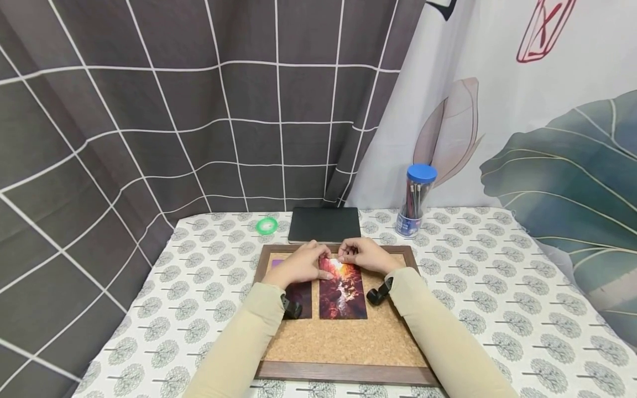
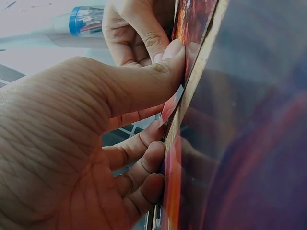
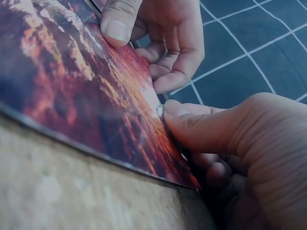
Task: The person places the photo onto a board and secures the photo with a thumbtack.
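Note:
A dark red and orange picture print lies on a framed corkboard, its glossy face up. My left hand pinches the print near its upper left, thumb on the face and forefinger partly hidden at the edge. At the top edge, my right hand has thumb and forefinger together on a small clear piece, mostly covered by the fingertips; its kind cannot be told. Beneath my left wrist is a second, purple print, partly covered.
Behind the corkboard lies a black notebook-like slab. A green ring-shaped roll is at its left. To the right stands a clear, blue-lidded jar of pencils. A tree-patterned cloth covers the table; curtains hang behind.

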Demonstrator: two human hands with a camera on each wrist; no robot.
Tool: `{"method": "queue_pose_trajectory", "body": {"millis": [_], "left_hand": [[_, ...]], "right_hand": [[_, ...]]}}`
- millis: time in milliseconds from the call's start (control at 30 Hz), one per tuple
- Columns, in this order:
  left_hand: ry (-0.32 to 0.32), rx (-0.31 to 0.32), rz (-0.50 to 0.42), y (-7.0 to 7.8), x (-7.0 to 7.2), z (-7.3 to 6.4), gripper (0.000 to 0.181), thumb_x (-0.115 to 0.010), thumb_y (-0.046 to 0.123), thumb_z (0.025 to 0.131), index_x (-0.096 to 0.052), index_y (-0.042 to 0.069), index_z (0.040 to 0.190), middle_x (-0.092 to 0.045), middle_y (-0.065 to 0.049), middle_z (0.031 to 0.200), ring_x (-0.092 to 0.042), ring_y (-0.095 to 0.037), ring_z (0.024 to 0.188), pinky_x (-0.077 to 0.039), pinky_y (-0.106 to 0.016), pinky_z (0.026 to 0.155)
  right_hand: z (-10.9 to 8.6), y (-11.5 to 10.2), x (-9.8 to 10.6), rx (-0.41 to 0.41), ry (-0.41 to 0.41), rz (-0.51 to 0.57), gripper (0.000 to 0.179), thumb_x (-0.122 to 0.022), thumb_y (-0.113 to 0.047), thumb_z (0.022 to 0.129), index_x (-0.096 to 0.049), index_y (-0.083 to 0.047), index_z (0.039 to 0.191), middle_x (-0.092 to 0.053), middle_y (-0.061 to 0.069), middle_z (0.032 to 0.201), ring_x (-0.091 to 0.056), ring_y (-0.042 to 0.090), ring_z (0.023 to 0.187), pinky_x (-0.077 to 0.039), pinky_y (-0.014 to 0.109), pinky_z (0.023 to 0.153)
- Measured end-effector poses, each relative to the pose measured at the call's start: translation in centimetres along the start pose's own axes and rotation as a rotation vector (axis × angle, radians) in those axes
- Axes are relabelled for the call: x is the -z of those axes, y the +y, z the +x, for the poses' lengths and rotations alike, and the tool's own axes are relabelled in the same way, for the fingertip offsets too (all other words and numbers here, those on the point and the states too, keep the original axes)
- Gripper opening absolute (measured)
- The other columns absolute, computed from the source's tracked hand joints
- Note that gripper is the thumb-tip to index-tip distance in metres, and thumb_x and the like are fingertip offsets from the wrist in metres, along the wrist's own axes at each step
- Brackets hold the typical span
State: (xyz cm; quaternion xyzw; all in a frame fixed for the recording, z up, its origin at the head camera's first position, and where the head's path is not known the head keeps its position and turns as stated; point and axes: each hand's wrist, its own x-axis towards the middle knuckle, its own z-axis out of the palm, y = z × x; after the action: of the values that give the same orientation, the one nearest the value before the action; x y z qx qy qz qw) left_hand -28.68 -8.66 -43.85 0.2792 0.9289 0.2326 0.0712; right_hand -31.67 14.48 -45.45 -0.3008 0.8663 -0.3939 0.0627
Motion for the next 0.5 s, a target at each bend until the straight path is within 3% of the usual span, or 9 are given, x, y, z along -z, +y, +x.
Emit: {"method": "queue_pose_trajectory", "body": {"millis": [500], "left_hand": [[-0.006,-0.002,-0.013,0.10,0.21,-0.14,0.044,-0.083,0.041,0.082,-0.061,0.021,0.115,-0.048,-0.001,0.104,-0.047,-0.019,0.098,-0.045,-0.038,0.088]], "right_hand": [[-0.03,-0.11,-0.04,0.037,0.005,-0.021,0.004,-0.074,-0.015,0.091,-0.070,-0.013,0.092,-0.063,-0.003,0.079,-0.058,0.012,0.073,-0.048,0.027,0.067]]}}
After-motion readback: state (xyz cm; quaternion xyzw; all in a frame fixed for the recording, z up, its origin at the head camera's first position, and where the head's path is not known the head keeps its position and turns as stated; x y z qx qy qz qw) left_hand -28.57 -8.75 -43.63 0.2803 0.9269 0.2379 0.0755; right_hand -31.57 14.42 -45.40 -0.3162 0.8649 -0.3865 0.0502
